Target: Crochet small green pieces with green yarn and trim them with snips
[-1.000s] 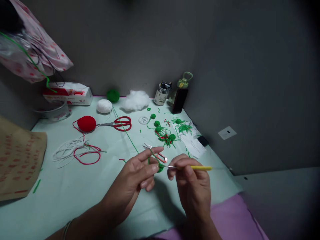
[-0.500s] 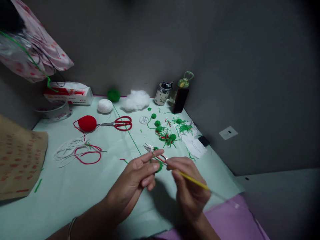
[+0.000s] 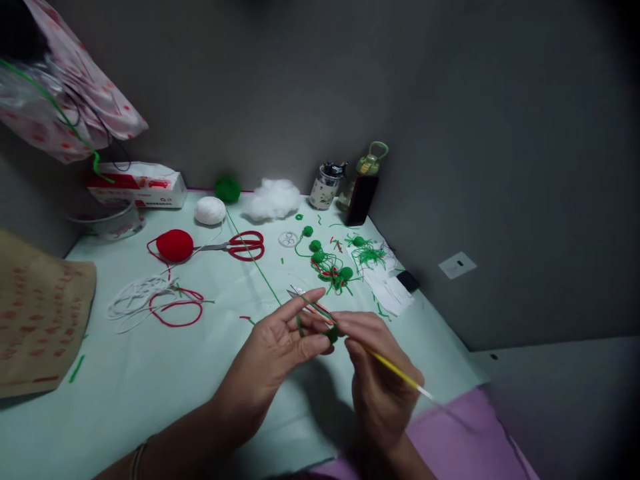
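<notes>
My left hand (image 3: 280,347) pinches a small green crochet piece (image 3: 332,335) between thumb and fingers, with a strand of green yarn (image 3: 253,262) running over the raised index finger and away across the table. My right hand (image 3: 377,373) grips a yellow-handled crochet hook (image 3: 397,375), its tip at the green piece and its handle pointing down to the right. Both hands hover just above the pale green table (image 3: 150,373), near its front edge. Small thread snips (image 3: 306,301) lie on the table right behind the fingers.
Red scissors (image 3: 240,246), a red yarn ball (image 3: 175,245), a white yarn ball (image 3: 210,211), a green yarn ball (image 3: 227,189), white stuffing (image 3: 273,200) and loose white and red cord (image 3: 155,303) lie farther back. Several small green crochet pieces (image 3: 333,267), a jar (image 3: 324,188) and a bottle (image 3: 361,190) stand by the right wall.
The hook has swung from pointing right to slanting down and right. My right hand moved closer to my left, and the green piece shifted slightly right between the fingers.
</notes>
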Demonstrator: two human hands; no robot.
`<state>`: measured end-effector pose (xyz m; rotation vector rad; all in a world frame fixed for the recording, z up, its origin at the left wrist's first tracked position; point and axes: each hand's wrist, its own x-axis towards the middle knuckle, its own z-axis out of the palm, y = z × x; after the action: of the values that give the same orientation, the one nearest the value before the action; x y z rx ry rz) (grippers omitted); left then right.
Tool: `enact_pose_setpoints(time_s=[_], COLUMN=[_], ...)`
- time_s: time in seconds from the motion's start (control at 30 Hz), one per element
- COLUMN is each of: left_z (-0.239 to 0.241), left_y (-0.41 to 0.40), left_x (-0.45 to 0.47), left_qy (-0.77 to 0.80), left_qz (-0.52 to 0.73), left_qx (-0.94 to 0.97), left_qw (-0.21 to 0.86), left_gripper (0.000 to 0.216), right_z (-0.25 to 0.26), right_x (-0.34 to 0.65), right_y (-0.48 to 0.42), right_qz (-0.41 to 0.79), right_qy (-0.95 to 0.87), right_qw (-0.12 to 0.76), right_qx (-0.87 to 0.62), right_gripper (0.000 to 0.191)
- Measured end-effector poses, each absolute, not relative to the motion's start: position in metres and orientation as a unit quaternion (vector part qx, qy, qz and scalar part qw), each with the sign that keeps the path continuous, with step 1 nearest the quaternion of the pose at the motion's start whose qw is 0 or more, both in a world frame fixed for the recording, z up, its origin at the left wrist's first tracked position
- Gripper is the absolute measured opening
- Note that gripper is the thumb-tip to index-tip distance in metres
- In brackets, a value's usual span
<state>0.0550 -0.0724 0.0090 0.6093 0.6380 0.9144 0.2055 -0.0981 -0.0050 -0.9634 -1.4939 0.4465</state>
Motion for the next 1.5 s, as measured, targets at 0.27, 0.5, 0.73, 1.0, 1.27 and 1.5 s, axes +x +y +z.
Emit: enact_pose_setpoints(time_s=[0.27,0.5,0.73,1.0,1.27,1.5], left_z=[0.015,0.019,0.017,0.022,0.021,0.016], left_y=[-0.071,-0.071,-0.068,-0.071,-0.069,-0.071], left_x=[0.05,0.047,0.047,0.05,0.049,0.048], left_qy=[0.31,0.335,0.353,0.41,0.392,0.326], left_qz=[0.406,0.405,0.42,0.454,0.468,0.436], left_qx=[0.322,0.333,0.354,0.38,0.349,0.295], left_qw=[0.797,0.783,0.757,0.694,0.712,0.786], left_gripper=[0.045,0.045,0.043,0.041,0.042,0.054], right_z=[0.002,0.006,0.007,0.009,0.005,-0.004], right_x=[0.213,0.217,0.219,0.217,0.217,0.215], right_y=[-0.087,-0.088,-0.093,-0.105,-0.105,-0.1], right_qz=[0.46,0.453,0.395,0.232,0.051,-0.102], right_qy=[-0.471,-0.5,-0.557,-0.675,-0.785,-0.818], right_qw=[0.658,0.642,0.624,0.573,0.502,0.422], right_qx=[-0.366,-0.363,-0.379,-0.402,-0.36,-0.378], right_gripper=[0.016,0.02,0.021,0.026,0.036,0.049])
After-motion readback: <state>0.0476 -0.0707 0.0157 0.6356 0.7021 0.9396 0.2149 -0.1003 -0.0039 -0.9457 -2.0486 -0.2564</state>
